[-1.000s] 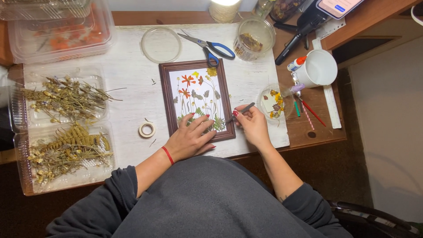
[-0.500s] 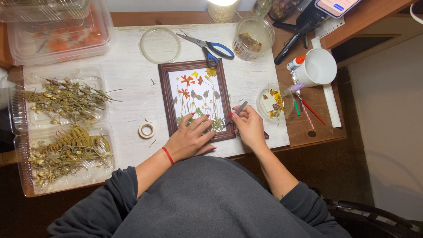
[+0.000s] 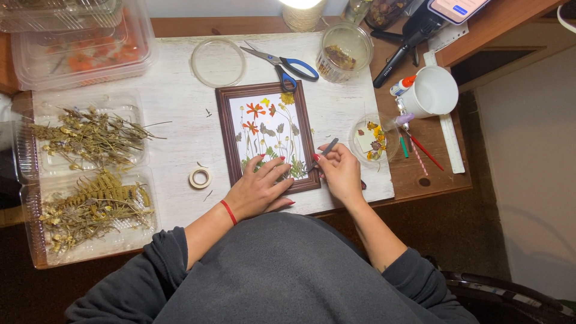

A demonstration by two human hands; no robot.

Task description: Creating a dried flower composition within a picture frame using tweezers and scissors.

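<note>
A dark brown picture frame (image 3: 224,134) lies on the white board, holding a white sheet with pressed red, orange and yellow flowers and green leaves. My left hand (image 3: 259,189) rests flat on the frame's lower part, fingers spread over the greenery, a red band on the wrist. Just right of the frame's lower right corner, my right hand (image 3: 341,174) grips grey tweezers (image 3: 327,149), their tip pointing down toward the frame's edge. A small clear dish of pressed flowers (image 3: 371,139) sits to the right of that hand.
Blue-handled scissors (image 3: 287,65), a round clear lid (image 3: 218,62) and a jar stand behind the frame. A tape roll (image 3: 200,177) lies left of it. Plastic trays of dried plants (image 3: 90,180) fill the left side. A white mug (image 3: 435,91), glue stick, pens and ruler are at right.
My right hand with the tweezers has moved slightly left, closer to the frame's lower right edge. My left hand stays on the frame.
</note>
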